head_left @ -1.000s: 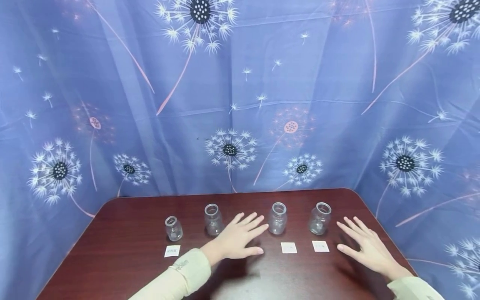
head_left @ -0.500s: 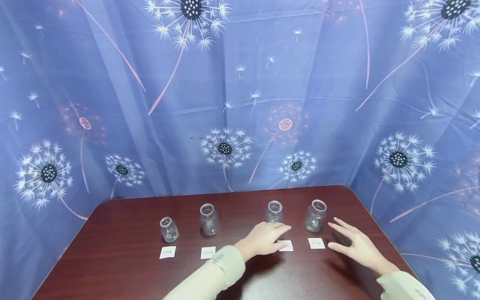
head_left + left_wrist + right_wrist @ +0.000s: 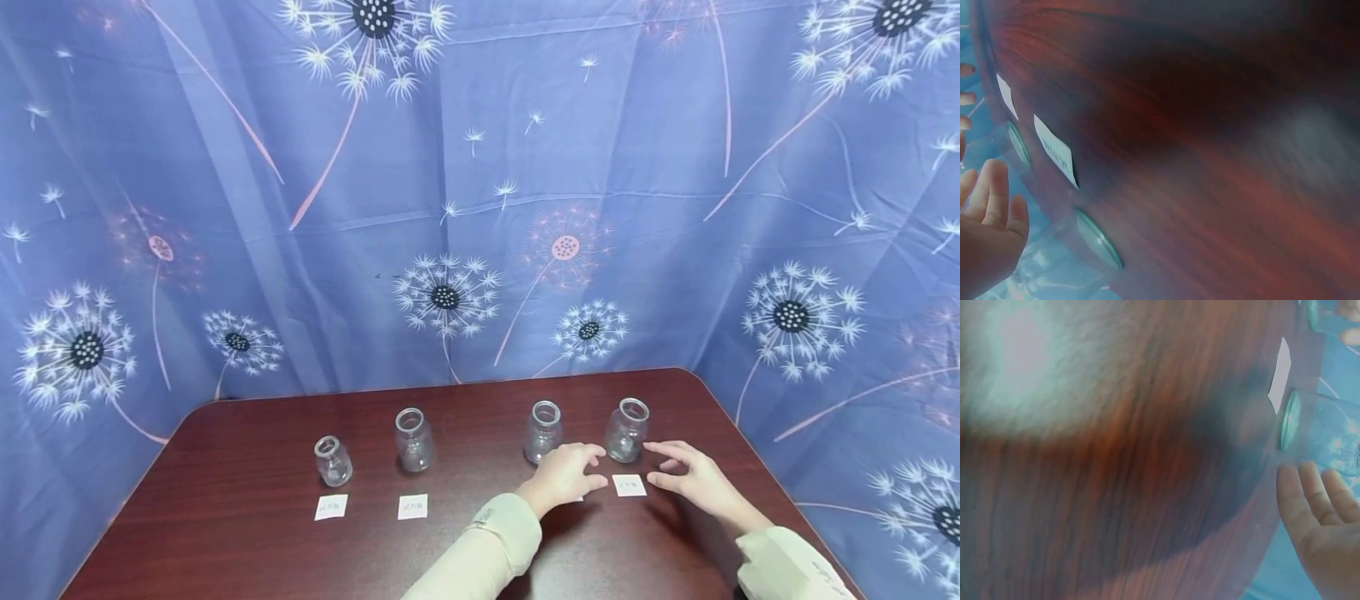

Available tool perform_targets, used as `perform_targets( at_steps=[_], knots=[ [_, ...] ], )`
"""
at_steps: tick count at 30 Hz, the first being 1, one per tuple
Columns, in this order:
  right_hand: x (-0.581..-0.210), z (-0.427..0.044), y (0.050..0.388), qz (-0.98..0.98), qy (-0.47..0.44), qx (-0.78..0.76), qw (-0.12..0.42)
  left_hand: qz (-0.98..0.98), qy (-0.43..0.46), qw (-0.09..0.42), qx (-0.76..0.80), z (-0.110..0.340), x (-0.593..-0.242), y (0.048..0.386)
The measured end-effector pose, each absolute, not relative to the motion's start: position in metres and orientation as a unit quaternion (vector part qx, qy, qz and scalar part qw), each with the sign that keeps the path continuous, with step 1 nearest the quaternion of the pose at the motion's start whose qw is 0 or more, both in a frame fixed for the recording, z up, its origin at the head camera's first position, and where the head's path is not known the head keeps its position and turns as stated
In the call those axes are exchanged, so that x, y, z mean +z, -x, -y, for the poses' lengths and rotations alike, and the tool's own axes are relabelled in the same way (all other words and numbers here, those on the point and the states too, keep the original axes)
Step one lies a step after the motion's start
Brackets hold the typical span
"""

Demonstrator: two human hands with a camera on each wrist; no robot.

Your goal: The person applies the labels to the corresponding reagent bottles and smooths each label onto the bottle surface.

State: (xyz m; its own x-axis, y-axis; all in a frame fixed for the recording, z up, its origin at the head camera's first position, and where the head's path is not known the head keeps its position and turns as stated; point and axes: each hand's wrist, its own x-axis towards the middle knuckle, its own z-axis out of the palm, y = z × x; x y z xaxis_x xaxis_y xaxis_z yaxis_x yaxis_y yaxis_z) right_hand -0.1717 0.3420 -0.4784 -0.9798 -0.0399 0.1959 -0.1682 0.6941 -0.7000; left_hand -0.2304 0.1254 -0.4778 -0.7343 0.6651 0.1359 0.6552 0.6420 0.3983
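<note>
Four clear glass jars stand in a row on the brown table. The rightmost jar [image 3: 627, 430] has a white label card [image 3: 629, 485] in front of it. My left hand [image 3: 564, 477] hovers before the third jar [image 3: 543, 432], covering most of that jar's card, fingers relaxed and holding nothing. Just right of the rightmost jar is my right hand [image 3: 696, 482], fingers loosely extended towards it, a small gap between. In the right wrist view the fingers [image 3: 1313, 494] lie beside a jar [image 3: 1319, 431]. The left wrist view shows my left hand [image 3: 991, 237] near a jar base [image 3: 1099, 240].
On the left of the table [image 3: 247, 467] stand a small jar [image 3: 333, 461] and a larger jar [image 3: 414, 440], each with a card [image 3: 331, 507] in front. A blue curtain [image 3: 360, 308] with dandelion prints hangs behind the table and along its sides.
My left hand has moved right, from near the second jar to the third, uncovering the second jar's card. My right hand has come closer to the rightmost jar. The head view has shifted slightly.
</note>
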Motion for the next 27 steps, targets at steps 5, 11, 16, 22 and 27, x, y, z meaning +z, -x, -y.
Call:
perform_targets(
  at_steps=[5,11,16,22,27],
  knots=[
    [-0.477,-0.341,0.176,0.874,-0.030,0.486,-0.011,-0.913,-0.317,0.028,0.255,-0.137,-0.485,0.230],
    [-0.482,-0.339,0.179,0.845,-0.018,0.528,-0.077,-0.920,-0.268,0.028,0.284,-0.148,-0.491,0.226],
    [-0.486,-0.337,0.182,0.845,-0.004,0.527,-0.092,-0.927,-0.231,0.019,0.296,-0.154,-0.499,0.224],
    [-0.488,-0.333,0.184,0.863,0.006,0.499,-0.084,-0.940,-0.222,-0.038,0.258,-0.159,-0.506,0.219],
    [-0.491,-0.332,0.186,0.880,0.004,0.469,-0.075,-0.955,-0.206,-0.056,0.203,-0.164,-0.505,0.213]
  ],
)
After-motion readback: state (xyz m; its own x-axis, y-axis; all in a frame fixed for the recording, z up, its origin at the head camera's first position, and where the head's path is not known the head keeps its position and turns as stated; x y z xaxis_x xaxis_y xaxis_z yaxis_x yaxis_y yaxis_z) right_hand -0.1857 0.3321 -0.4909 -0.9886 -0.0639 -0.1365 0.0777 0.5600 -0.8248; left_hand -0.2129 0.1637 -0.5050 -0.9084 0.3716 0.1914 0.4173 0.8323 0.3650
